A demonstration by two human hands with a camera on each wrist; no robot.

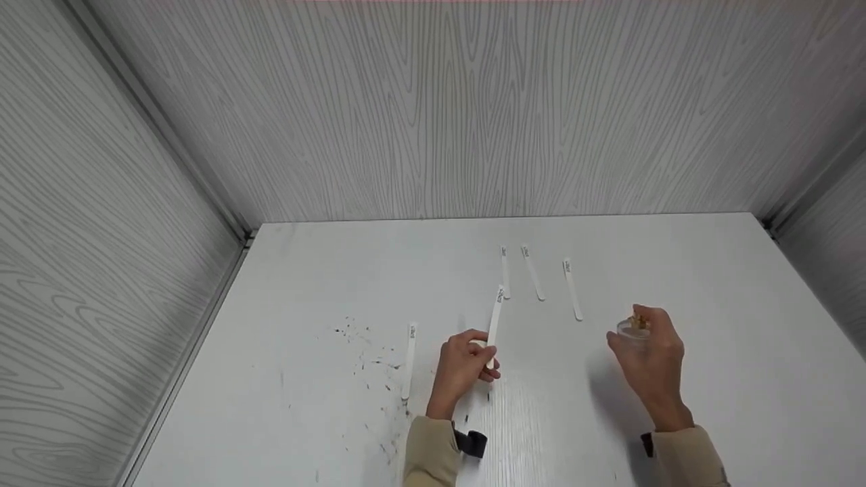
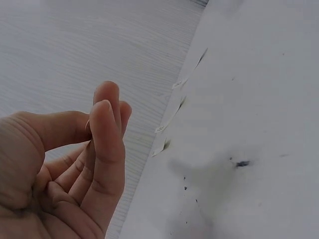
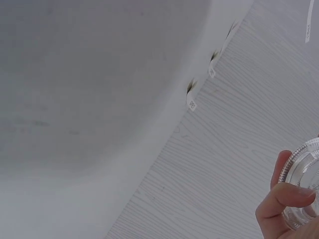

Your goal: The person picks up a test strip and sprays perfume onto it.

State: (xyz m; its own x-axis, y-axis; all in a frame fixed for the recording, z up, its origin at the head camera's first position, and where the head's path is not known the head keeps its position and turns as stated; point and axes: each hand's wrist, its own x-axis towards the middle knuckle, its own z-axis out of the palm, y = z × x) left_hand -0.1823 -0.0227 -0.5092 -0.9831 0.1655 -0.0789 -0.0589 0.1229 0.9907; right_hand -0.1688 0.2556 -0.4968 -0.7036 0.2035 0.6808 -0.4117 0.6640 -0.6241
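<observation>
My left hand (image 1: pixel 460 365) pinches a white paper test strip (image 1: pixel 496 318) near its lower end. The strip tilts upward, with small dark print at its top. Something whitish (image 1: pixel 478 343) shows between the left fingers, too small to identify. In the left wrist view, the left hand (image 2: pixel 70 164) has thumb and fingertips together, and the strip is hardly visible. My right hand (image 1: pixel 656 358) grips a clear perfume bottle (image 1: pixel 632 331) with a gold-coloured top, raised over the table. Part of the bottle (image 3: pixel 299 174) shows at the right wrist view's edge.
On the white table (image 1: pixel 304 291) lie three more strips (image 1: pixel 533 274) (image 1: pixel 572 291) (image 1: pixel 505 270) toward the back and another strip (image 1: pixel 409 362) left of my left hand. Dark specks (image 1: pixel 379 363) mark the tabletop. Wood-grain panels (image 1: pixel 433 108) stand behind and at both sides.
</observation>
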